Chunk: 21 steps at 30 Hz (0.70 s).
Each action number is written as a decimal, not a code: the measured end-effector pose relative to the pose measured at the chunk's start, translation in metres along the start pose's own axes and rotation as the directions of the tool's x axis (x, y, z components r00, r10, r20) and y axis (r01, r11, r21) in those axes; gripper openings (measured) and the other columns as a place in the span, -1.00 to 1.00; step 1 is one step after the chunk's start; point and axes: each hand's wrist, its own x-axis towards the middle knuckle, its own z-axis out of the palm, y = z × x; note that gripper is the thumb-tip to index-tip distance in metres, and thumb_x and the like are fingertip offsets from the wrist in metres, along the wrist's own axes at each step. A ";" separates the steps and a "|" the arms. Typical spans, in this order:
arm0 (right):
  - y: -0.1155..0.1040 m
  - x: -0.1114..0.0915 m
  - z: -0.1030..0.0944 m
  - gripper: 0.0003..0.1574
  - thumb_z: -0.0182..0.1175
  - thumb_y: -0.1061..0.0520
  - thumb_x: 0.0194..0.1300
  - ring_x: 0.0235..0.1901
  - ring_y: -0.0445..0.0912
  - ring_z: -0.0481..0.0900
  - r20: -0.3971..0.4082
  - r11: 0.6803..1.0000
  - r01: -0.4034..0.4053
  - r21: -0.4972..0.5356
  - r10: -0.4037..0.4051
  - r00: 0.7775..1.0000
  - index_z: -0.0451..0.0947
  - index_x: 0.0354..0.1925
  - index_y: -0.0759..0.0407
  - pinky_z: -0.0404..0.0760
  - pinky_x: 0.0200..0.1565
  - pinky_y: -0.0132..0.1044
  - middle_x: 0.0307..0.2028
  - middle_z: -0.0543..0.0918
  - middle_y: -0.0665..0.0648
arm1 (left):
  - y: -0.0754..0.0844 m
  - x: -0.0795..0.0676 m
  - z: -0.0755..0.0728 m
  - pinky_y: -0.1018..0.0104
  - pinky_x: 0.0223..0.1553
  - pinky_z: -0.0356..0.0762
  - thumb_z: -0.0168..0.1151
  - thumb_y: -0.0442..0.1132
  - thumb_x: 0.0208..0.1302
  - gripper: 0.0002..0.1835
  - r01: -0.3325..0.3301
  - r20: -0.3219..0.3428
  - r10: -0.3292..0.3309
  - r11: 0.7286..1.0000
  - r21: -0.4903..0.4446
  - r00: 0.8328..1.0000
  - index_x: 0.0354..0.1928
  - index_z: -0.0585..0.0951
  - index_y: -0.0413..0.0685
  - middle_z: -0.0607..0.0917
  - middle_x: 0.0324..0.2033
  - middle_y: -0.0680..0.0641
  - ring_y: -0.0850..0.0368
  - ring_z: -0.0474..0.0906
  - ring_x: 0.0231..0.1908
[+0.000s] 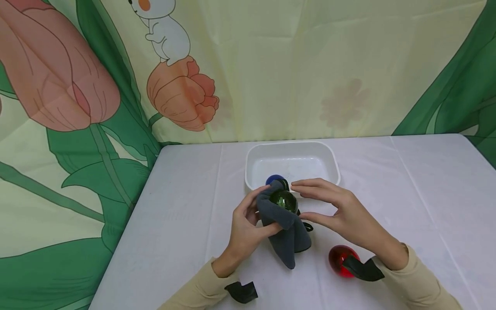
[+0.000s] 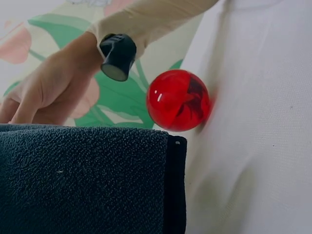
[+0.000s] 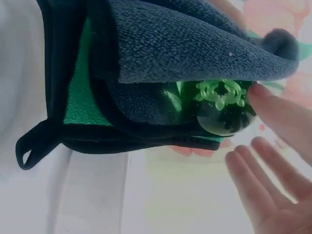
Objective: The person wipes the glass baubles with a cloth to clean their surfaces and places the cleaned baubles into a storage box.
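- From where I stand, the green ball (image 1: 283,200) lies between the two hands, cradled in a fold of the dark blue-grey cloth (image 1: 286,237), right of the left hand (image 1: 247,230) and left of the right hand (image 1: 352,215).
- Being round, the ball has no long axis to mind; the cloth does, and it slants from the upper left down to the lower right, its loose end hanging towards the person.
- The left hand is the nearer to the cloth: its thumb and fingers pinch it from the left, wrapping it partly about the ball.
- The right hand holds nothing that I can make out. Its fingers are nearly straight, thumb well apart from them, and a digit reaches the ball's bare side (touching or only just beside it, I can't tell).
- Hands: two. Cloths: one, with a green face showing inside the fold in the right wrist view.
- Balls: three. One green; one red ball (image 1: 341,258) on the table (image 1: 193,193) near the right sleeve (image 1: 420,284); one blue ball (image 1: 273,178), half hidden behind the cloth, at the near side of the tray.
- Trays: one white tray (image 1: 290,148), beyond the hands.
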 end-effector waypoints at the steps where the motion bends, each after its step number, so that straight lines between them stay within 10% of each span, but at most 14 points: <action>1: 0.000 0.000 0.001 -0.16 0.46 0.42 -0.26 0.02 -0.07 0.51 0.005 0.999 0.013 -0.031 -0.013 1.000 0.50 0.09 0.16 0.45 0.01 -0.47 0.06 0.52 0.09 | 0.000 0.000 0.000 0.12 -0.11 0.55 0.32 -0.64 -0.12 -0.27 0.001 -0.001 -0.001 1.000 -0.003 1.000 0.20 0.32 -0.36 0.52 0.01 -0.35 -0.13 0.51 -0.07; 21: 0.010 -0.004 0.012 -0.09 0.43 0.42 -0.18 0.12 -0.13 0.42 0.059 0.995 0.023 -0.100 -0.017 0.998 0.43 0.18 0.00 0.41 0.04 -0.50 0.15 0.44 -0.01 | -0.003 0.000 0.001 0.15 -0.15 0.56 0.29 -0.64 -0.09 -0.28 0.010 0.001 -0.010 1.000 -0.027 1.000 0.20 0.31 -0.37 0.52 0.03 -0.34 -0.03 0.52 -0.09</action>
